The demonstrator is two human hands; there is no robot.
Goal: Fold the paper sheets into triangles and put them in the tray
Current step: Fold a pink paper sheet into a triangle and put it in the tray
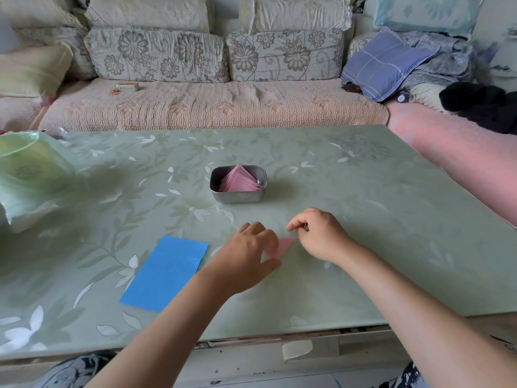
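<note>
A small pink paper (pixel 281 247), folded to a triangle, lies on the table between my hands. My left hand (pixel 251 256) rests on its left part, fingers laid flat over it, hiding much of it. My right hand (pixel 319 235) hovers just right of the paper's tip with fingers loosely curled; I cannot see whether it touches the paper. A metal tray (pixel 237 196) stands farther back at the table's middle and holds several folded pink triangles (pixel 240 179). A stack of blue sheets (pixel 165 273) lies left of my left arm.
The green floral table (pixel 363 219) runs to a near edge at the bottom. A pale green plastic bag (pixel 30 175) sits at the far left. A sofa (pixel 212 105) with cushions stands behind the table.
</note>
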